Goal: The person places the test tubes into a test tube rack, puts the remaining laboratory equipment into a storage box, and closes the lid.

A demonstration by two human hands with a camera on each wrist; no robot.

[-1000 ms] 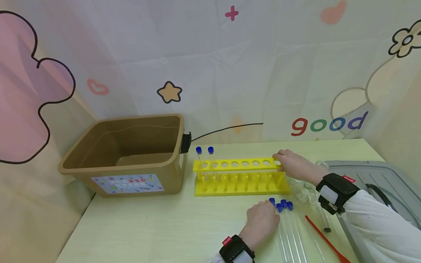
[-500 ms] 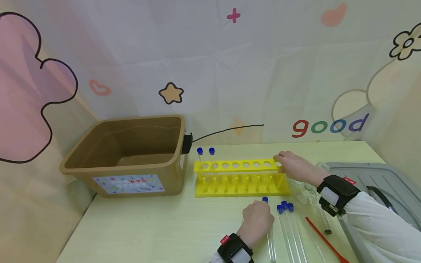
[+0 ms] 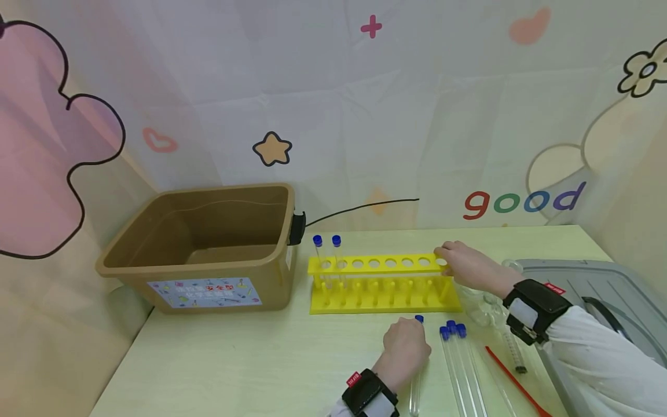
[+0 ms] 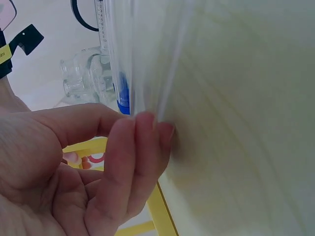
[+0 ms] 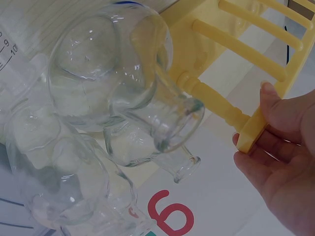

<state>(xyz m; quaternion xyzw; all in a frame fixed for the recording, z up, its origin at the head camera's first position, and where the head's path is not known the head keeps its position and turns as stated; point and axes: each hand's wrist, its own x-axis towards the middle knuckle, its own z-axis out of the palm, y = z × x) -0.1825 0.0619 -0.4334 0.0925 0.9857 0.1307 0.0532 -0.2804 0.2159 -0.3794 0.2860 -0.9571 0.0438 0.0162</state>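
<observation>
My left hand (image 3: 405, 352) has a clear tube (image 3: 414, 397) with a blue cap pinched between thumb and fingers, in front of the yellow rack (image 3: 385, 306). My right hand (image 3: 471, 266) has its thumb and fingers curled round the right end of the rack's top. Two tubes (image 3: 337, 243) stand at its left end. Three more tubes (image 3: 464, 370) lie on the table (image 3: 234, 359), near my left hand.

the left hand (image 4: 44, 162) pinches a clear tube (image 4: 150, 73), glassware (image 4: 96, 73) beyond.
</observation>
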